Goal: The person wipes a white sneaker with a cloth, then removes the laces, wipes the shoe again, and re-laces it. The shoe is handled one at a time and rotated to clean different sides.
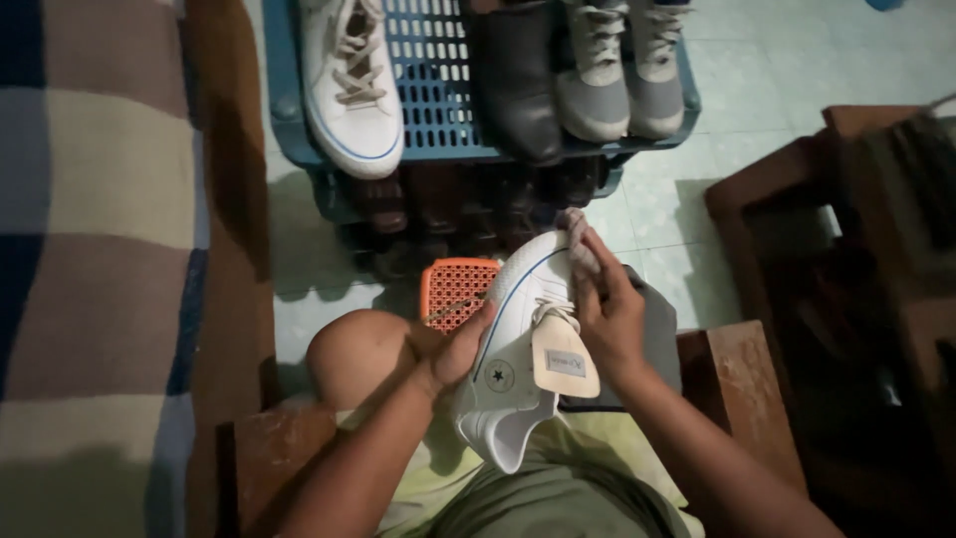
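Nearest to the camera, the person sits on a wooden seat (742,384), and a white high-top sneaker (518,369) rests over the lap, its toe pointing away from the body. The left hand (460,351) is curled around the side of the sneaker, fingers closed on the canvas wall near the round ankle patch, so the shoe is kept steady. The right hand (607,314) lies on the upper side of the shoe; its fingers are pinched together on a small greyish cloth (576,239), which is pressed against the toe cap. The tongue of the shoe is folded outward and shows its pale inner side.

To wipe well here, I judge that the left hand should hold the shoe firmly while the cloth moves in short strokes along the rubber toe, and the shoe should be turned little by little so that no part is missed. The light is weak, so dirt may be hard to see.

Just beyond the knee, an orange perforated thing (453,289) lies on the floor; I cannot tell what it is. Farther away stands a blue plastic shoe rack (443,100). On its top sit another white sneaker (354,85), a dark boot (518,80) and a grey pair of shoes (622,70). To the left, a checked fabric (95,249) fills the edge.
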